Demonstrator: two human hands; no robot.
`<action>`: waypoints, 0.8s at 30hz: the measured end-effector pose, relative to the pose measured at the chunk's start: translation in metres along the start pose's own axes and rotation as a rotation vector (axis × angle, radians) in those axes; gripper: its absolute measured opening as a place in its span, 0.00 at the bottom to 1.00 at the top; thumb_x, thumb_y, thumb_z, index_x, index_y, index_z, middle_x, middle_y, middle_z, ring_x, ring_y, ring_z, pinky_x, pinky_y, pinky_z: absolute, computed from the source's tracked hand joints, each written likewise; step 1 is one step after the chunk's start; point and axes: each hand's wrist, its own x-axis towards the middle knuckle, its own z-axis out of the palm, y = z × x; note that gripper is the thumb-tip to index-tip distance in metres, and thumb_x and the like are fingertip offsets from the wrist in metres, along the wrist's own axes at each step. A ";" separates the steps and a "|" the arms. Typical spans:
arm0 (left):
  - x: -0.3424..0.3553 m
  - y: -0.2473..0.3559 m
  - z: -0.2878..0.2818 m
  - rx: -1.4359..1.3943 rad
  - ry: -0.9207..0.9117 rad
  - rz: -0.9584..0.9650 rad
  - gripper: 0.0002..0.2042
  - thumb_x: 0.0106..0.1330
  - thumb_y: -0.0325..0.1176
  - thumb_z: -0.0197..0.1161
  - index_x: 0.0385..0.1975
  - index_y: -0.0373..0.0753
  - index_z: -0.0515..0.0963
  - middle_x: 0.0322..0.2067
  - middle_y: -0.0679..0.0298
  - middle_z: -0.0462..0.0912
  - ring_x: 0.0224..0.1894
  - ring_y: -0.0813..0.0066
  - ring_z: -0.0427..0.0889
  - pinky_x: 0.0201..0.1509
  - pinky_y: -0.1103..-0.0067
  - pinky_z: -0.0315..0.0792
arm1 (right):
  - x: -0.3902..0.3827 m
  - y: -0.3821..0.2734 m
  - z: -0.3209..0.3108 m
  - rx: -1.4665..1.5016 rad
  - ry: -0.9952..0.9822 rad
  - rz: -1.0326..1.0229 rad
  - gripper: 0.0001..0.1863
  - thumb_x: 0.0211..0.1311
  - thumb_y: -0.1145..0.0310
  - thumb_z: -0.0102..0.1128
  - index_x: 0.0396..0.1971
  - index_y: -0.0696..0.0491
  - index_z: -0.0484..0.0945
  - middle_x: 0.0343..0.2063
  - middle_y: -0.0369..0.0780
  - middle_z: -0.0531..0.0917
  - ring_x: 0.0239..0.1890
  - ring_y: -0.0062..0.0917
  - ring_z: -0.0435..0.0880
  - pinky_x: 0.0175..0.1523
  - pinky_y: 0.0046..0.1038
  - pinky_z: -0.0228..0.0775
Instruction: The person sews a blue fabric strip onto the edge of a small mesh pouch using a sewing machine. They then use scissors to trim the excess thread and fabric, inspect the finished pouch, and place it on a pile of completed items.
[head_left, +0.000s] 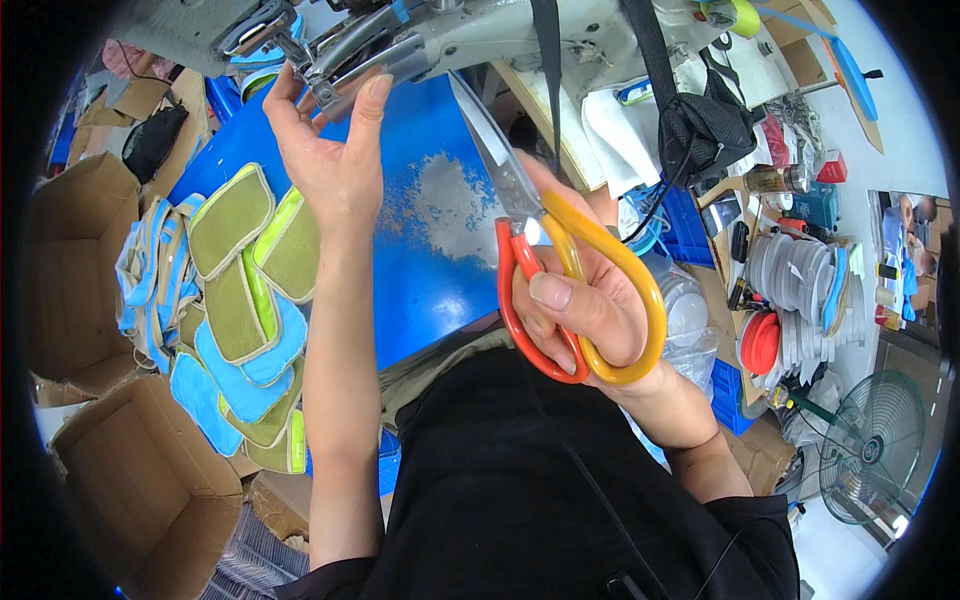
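Observation:
My left hand (335, 165) is raised at the metal arm of a sewing machine (375, 75). Its thumb and forefinger stand apart on either side of that arm, and the other fingers are partly hidden behind it. In my right hand (590, 300) is a large pair of scissors (510, 175), one handle yellow-orange and the other red. My thumb and fingers go through the handles, and the blades point up and left, lying close together. Beside my left forearm lies a pile of olive-green and blue padded fabric pieces (238, 315) with light edging.
A worn blue table (420, 290) lies under the machine. Cardboard boxes (150, 480) stand at the left, near a bundle of blue-and-beige strips (155, 280). Black straps and a black pouch (710, 125) hang at the upper right. Farther right are stacked reels (790, 270) and a green fan (872, 447).

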 end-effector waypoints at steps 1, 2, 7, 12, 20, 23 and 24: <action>0.000 0.000 0.000 0.001 0.000 -0.001 0.39 0.61 0.43 0.79 0.65 0.30 0.64 0.59 0.54 0.74 0.59 0.66 0.76 0.63 0.70 0.73 | 0.000 0.000 0.000 0.000 0.000 0.000 0.39 0.68 0.76 0.59 0.76 0.57 0.53 0.25 0.33 0.74 0.15 0.13 0.68 0.22 0.17 0.59; 0.000 0.001 0.000 0.013 -0.005 0.000 0.39 0.62 0.42 0.78 0.65 0.29 0.63 0.58 0.53 0.74 0.59 0.66 0.77 0.64 0.71 0.72 | 0.000 0.000 0.000 -0.001 -0.002 -0.006 0.39 0.68 0.76 0.59 0.76 0.57 0.53 0.25 0.33 0.74 0.15 0.13 0.68 0.22 0.17 0.59; 0.000 0.004 0.001 0.027 -0.011 -0.007 0.39 0.63 0.41 0.78 0.65 0.28 0.61 0.57 0.52 0.74 0.59 0.68 0.78 0.65 0.73 0.70 | -0.001 0.001 0.000 0.004 -0.001 -0.019 0.39 0.68 0.75 0.59 0.76 0.57 0.53 0.23 0.33 0.74 0.14 0.13 0.68 0.21 0.18 0.58; 0.001 -0.002 -0.001 -0.035 -0.005 -0.012 0.39 0.60 0.41 0.79 0.65 0.30 0.64 0.60 0.54 0.73 0.60 0.65 0.76 0.62 0.70 0.73 | 0.001 0.003 0.002 -0.001 -0.040 0.012 0.39 0.68 0.75 0.58 0.77 0.56 0.53 0.20 0.33 0.73 0.14 0.13 0.67 0.21 0.18 0.57; 0.000 0.009 -0.011 -0.024 0.055 0.020 0.36 0.59 0.33 0.79 0.66 0.34 0.68 0.62 0.55 0.73 0.62 0.63 0.75 0.64 0.65 0.73 | 0.007 -0.003 0.014 -0.080 -0.081 0.064 0.39 0.68 0.74 0.57 0.77 0.57 0.52 0.20 0.33 0.73 0.14 0.13 0.67 0.21 0.17 0.57; -0.001 0.013 -0.011 -0.142 0.098 0.096 0.27 0.59 0.27 0.78 0.57 0.35 0.73 0.63 0.52 0.72 0.64 0.63 0.75 0.65 0.65 0.73 | 0.013 -0.005 0.016 -0.110 -0.091 0.070 0.39 0.68 0.73 0.57 0.77 0.57 0.52 0.21 0.33 0.74 0.14 0.13 0.67 0.21 0.17 0.56; -0.001 0.013 -0.011 -0.177 0.100 0.127 0.25 0.59 0.26 0.77 0.54 0.35 0.73 0.63 0.51 0.72 0.64 0.62 0.75 0.65 0.66 0.74 | 0.017 -0.007 0.018 -0.121 -0.087 0.072 0.39 0.68 0.73 0.57 0.77 0.57 0.53 0.22 0.33 0.74 0.14 0.13 0.67 0.20 0.17 0.57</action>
